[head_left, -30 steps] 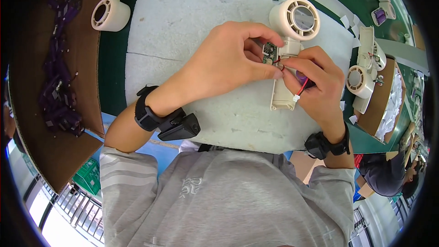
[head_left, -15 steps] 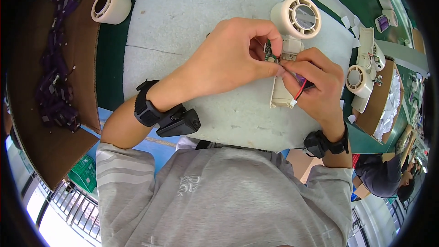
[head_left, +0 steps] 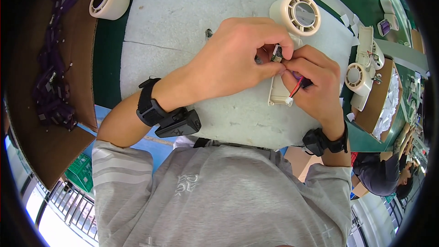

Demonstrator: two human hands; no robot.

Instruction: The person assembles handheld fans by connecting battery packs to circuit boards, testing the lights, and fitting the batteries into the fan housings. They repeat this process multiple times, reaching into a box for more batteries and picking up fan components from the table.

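Note:
A small green circuit board (head_left: 276, 54) is pinched between the thumb and index finger of my left hand (head_left: 247, 57). Close against those fingertips, my right hand (head_left: 316, 77) has its thumb and index finger pressed together; whatever they hold is hidden. Curled in the right palm is part of a purple battery cell (head_left: 297, 74), its red and black wires (head_left: 296, 89) ending in a white plug (head_left: 288, 101). Under both hands lies a cream fan handle shell (head_left: 278, 95), open side up. Its round fan head (head_left: 298, 14) rests beyond my fingers.
White foam padding (head_left: 183, 27) covers the green bench. On the left, a cardboard box (head_left: 87, 41) holds purple battery cells. Other cream fans (head_left: 109, 2) lie at the far left and right (head_left: 358, 78). A box of white pieces (head_left: 388, 103) stands right; a person (head_left: 377, 174) sits beyond.
My left fingers have shifted slightly right with the circuit board, which has tilted and moved closer to the right hand. The right hand stays nearly in place.

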